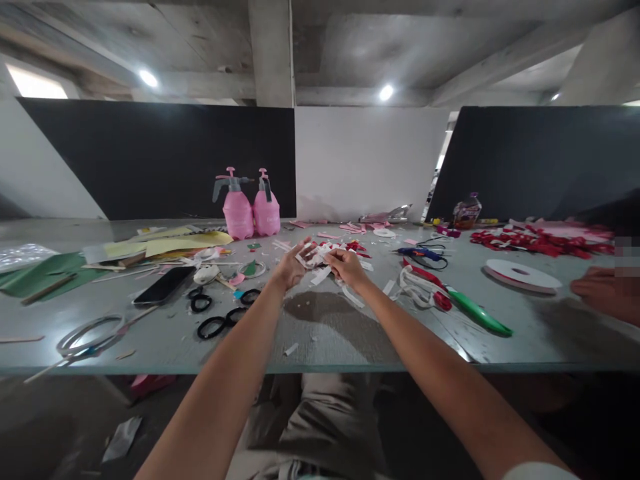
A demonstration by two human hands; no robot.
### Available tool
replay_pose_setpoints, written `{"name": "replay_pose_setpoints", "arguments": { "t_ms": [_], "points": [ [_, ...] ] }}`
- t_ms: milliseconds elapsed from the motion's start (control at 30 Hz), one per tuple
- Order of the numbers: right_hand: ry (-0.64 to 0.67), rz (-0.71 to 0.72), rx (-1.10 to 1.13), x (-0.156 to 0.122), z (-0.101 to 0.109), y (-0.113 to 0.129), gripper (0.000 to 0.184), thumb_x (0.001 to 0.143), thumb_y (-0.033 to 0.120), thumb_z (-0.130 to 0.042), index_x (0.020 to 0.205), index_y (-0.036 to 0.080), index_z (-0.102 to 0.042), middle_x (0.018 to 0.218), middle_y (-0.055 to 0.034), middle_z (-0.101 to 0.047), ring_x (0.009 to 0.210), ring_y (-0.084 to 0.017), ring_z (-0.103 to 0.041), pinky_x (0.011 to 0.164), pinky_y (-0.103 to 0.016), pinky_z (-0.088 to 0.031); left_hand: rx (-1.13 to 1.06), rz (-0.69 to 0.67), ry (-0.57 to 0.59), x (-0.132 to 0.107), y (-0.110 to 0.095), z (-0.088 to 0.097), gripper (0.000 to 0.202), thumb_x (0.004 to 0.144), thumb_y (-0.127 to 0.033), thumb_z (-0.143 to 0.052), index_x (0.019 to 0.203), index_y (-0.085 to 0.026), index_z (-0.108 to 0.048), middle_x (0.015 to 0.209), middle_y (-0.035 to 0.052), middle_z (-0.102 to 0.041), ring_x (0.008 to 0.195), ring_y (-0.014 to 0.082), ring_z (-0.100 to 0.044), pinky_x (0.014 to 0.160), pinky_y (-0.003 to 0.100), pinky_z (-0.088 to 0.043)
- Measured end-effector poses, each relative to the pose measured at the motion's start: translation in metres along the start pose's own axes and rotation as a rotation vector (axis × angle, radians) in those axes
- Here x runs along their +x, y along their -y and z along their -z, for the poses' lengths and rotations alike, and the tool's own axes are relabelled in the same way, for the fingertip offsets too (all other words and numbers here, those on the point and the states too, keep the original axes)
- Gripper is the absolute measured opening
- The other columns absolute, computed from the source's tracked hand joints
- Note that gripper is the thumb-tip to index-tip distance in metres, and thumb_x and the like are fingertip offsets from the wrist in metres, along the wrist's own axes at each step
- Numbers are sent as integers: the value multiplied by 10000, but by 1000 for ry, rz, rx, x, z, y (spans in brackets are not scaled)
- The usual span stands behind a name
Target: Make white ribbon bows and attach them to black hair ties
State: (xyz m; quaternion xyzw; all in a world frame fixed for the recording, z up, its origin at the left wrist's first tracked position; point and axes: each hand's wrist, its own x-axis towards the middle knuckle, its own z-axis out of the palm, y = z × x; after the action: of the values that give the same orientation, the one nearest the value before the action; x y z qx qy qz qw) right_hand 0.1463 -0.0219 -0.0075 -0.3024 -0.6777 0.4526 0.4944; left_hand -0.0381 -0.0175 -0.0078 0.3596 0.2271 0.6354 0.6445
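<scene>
One white ribbon bunch (321, 255) lies right of the black phone (164, 285); right hand (347, 267) pinches it, left hand's (289, 268) grip loosely spread.

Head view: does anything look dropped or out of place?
Yes: a pale scrap lies on the floor below the table, at left, apparently dropped. A stray white strip lies near the front edge.

Pink spray bottles (238, 216), black phone (165, 285)
</scene>
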Motion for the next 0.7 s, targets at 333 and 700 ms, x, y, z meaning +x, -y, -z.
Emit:
{"name": "replay_pose_setpoints", "arguments": {
  "t_ms": [333, 700],
  "points": [
    [-125, 242, -482, 10, 19, -12, 196, 778, 343, -577, 861, 185, -660, 720, -21, -654, 636, -147, -585, 620, -251, -437, -57, -238, -225, 12, 0, 6, 309, 873, -452, -468, 1011, -218, -616, 736, 3, -606, 624, 96, -581, 701, 263, -491],
    [-231, 316, -746, 8, 28, -6, 235, 832, 209, -507, 990, 227, -680, 976, -60, -697, 781, -180, -617, 783, -299, -441, 301, -604, -320, 12, -27, 11, 196, 760, -346, -612, 894, -203, -601, 910, 24, -640, 797, 110, -607, 725, 224, -423]
  ]
}}
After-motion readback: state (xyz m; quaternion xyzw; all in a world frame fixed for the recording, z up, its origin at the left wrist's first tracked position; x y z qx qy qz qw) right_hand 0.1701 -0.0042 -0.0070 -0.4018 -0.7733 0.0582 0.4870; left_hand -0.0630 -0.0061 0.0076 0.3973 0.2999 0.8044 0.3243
